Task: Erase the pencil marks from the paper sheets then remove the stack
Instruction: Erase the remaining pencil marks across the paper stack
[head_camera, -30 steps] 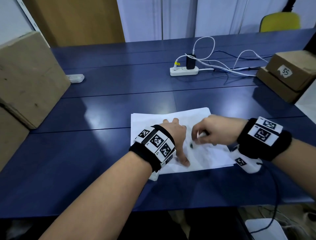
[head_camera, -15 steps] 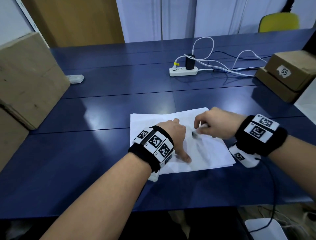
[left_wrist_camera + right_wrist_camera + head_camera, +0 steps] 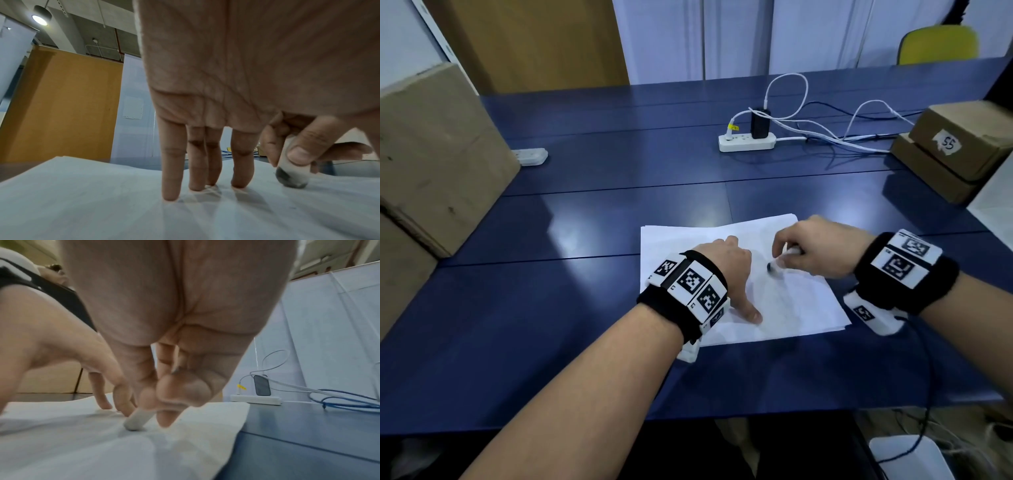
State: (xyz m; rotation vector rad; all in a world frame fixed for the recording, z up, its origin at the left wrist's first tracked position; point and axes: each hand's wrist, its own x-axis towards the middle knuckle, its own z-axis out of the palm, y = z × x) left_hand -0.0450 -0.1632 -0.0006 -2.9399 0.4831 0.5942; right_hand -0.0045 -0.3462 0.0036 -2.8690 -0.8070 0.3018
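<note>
Dark blue tabletop (image 3: 585,308) carries the work, with curtained wall and a wooden door behind. Paper stack (image 3: 801,308) lies flat near the table's front edge, directly under both hands.

Grip, right: right hand (image 3: 822,250) pinches a white eraser (image 3: 292,173) between thumb and curled fingers, closed firmly on it. Its grey, soiled tip points down from the pinch and touches the top sheet.

Grip, left: left hand (image 3: 726,267) is spread, fingers (image 3: 171,178) straight, tips pressing on the paper just beside the eraser tip; thumb presses nearer the front edge. It holds nothing, only pins the sheets.

Handling, judged: sheets are light, thin and limp; the top one shows slight rippling around the pressing fingertips and would likely buckle or tear under rubbing if unpinned. Pressure belongs close to the eraser's contact point. Eraser appears small and firm, held near its working end. For removal, the stack is best taken at an edge clear of both hands, all sheets gathered together, since loose sheets would slide apart on the glossy surface.

Faint grey marks remain on the sheet below the eraser; erasing is judged unfinished.

Containers: cardboard boxes (image 3: 962,144) stand well beyond the right hand, one labelled 55, and a large box (image 3: 438,154) beyond the left. All are shut; contents cannot be told
</note>
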